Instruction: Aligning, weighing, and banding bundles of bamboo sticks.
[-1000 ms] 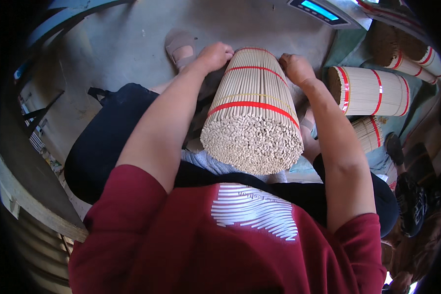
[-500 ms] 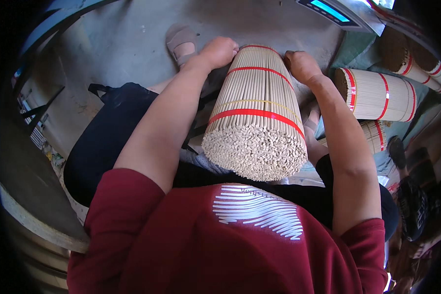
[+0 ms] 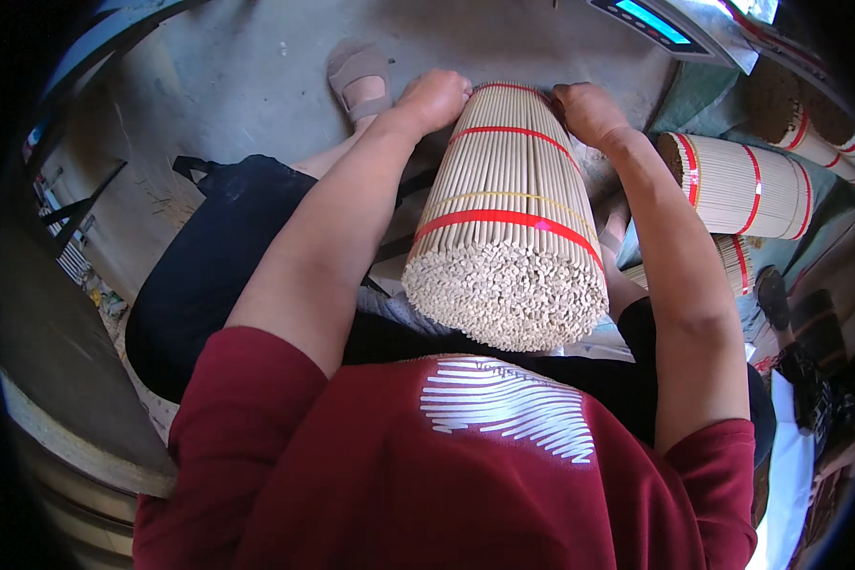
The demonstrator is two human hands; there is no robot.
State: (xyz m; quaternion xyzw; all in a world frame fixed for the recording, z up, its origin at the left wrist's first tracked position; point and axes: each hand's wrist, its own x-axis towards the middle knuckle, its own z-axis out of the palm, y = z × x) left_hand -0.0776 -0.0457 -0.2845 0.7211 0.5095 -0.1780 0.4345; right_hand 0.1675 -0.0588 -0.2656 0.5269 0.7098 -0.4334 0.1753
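Note:
A thick round bundle of pale sticks (image 3: 513, 180) lies lengthwise in front of me, its cut ends facing my body. Red bands circle it near each end and around the middle, and a thin yellow band runs beside the nearest red one. At the far left edge, my left hand (image 3: 435, 101) is closed with its fingertips at the far red band (image 3: 513, 86). Opposite it, my right hand (image 3: 591, 114) is curled closed at the same band's right side. The fingertips are partly hidden against the bundle.
More banded stick bundles (image 3: 746, 190) lie to the right on green sheeting (image 3: 698, 100). A device with a lit blue display (image 3: 651, 21) stands at the far right. A dark curved surface (image 3: 76, 332) is close on my left. Another person's shoe (image 3: 772, 290) shows at right.
Both hands stay at the bundle's far end; my right hand has shifted slightly away from me. The whole view has moved a little. A white sheet has come into view at lower right.

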